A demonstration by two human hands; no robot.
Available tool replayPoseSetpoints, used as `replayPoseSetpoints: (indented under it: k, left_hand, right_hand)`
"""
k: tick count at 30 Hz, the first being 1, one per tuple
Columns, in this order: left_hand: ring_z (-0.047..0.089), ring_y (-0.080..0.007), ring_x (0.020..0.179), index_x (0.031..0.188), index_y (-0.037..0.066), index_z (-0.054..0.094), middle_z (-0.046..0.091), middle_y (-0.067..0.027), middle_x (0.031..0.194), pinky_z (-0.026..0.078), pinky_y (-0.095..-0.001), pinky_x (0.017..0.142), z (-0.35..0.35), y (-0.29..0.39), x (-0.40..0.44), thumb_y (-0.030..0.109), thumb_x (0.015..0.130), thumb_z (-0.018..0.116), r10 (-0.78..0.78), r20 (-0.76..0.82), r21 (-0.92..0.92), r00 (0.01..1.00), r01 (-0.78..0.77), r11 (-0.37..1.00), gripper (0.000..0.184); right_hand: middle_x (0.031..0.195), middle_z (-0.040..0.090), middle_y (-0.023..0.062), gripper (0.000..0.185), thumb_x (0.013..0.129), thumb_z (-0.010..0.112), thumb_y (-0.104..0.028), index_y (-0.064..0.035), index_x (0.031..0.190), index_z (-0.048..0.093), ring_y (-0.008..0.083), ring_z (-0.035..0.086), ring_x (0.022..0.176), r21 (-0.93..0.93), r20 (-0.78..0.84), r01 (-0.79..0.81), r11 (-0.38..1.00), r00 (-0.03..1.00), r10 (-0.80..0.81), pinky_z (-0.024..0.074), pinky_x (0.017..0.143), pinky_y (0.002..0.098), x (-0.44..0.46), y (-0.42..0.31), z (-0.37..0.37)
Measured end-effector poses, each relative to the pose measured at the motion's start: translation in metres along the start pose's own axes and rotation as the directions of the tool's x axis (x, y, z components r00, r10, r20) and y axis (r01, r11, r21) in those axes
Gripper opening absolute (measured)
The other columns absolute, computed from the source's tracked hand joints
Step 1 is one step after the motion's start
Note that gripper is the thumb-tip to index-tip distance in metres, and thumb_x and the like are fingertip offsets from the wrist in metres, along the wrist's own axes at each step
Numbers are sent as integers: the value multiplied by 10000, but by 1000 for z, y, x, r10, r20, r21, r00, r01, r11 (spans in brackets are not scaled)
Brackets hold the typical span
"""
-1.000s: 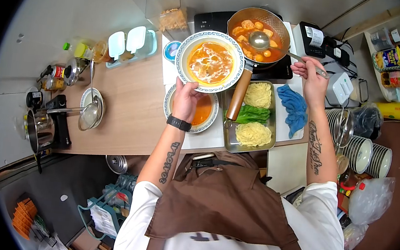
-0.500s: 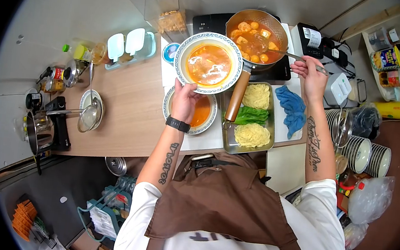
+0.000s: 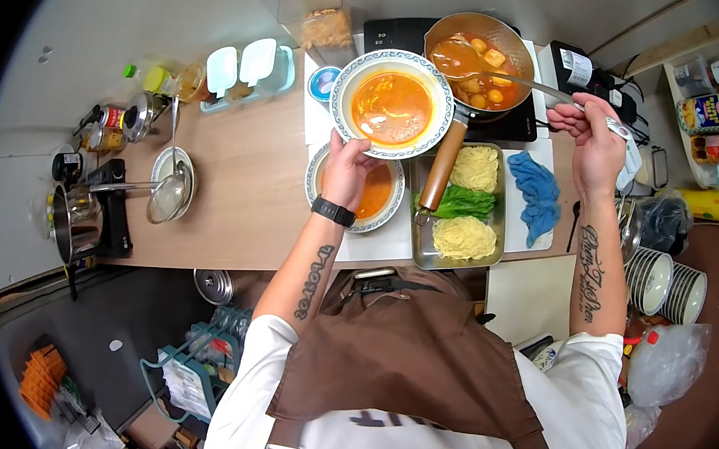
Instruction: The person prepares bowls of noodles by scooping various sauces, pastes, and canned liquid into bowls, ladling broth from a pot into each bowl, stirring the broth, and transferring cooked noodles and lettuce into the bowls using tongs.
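My left hand (image 3: 348, 171) grips the near rim of a patterned bowl (image 3: 344, 124) of orange soup, held up beside the pot. Below it, partly hidden by my hand and the raised bowl, a second bowl (image 3: 397, 195) of soup rests on the white mat. My right hand (image 3: 594, 142) is closed round the handle of a ladle (image 3: 528, 83). The ladle's head, full of orange broth, is at the left side of the pot (image 3: 519, 52). Broth with round pieces and chunks fills the pot, whose wooden handle (image 3: 444, 165) points toward me.
A metal tray (image 3: 457, 264) holds two noodle portions and green leaves. Right of it lies a blue cloth (image 3: 534, 199). Strainers rest over a small bowl (image 3: 187, 198) at left. Stacked bowls (image 3: 647, 285) stand right, and a lidded container (image 3: 279, 85) stands at the back.
The ladle first sank into the broth and now shows at the pot's left side, filled. My right hand has moved right. The view has shifted slightly; my left hand still holds the bowl.
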State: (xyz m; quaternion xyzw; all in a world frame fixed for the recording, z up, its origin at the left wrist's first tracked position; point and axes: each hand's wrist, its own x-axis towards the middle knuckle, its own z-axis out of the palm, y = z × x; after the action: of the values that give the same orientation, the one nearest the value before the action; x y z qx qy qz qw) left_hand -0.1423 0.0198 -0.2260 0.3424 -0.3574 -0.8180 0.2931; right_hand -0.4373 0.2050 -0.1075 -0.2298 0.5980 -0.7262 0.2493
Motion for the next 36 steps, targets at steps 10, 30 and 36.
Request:
replayPoseSetpoints:
  k: [10,30,36]
  left_hand:
    - [690,-193,933,1372,159,398,666,-70,1159,537,-381,811,1,0,1,84,950,495,7,-11,-29,1000,-8,1000,440]
    - [676,-200,993,1352,155,387,633,-76,1219,512,-402,865,-2,1,4,106,940,521,13,14,-36,1000,-13,999,436]
    - [677,-203,990,1354,157,386,638,-75,1203,513,-406,866,-1,1,1,110,941,530,11,15,-38,1000,-10,999,440]
  right_hand:
    - [996,717,175,236,1026,497,-74,62,1155,640,271,723,927,-100,353,53,994,936,-14,585,852,356,-26,14,22]
    - [957,722,148,247,1040,507,-108,74,1136,645,209,724,879,-316,30,155,936,988,-153,579,795,292,-3,74,-18]
    - [948,702,188,266,1047,499,-147,87,1138,588,250,731,854,-51,-121,26,998,992,-32,602,769,313,13,83,-26]
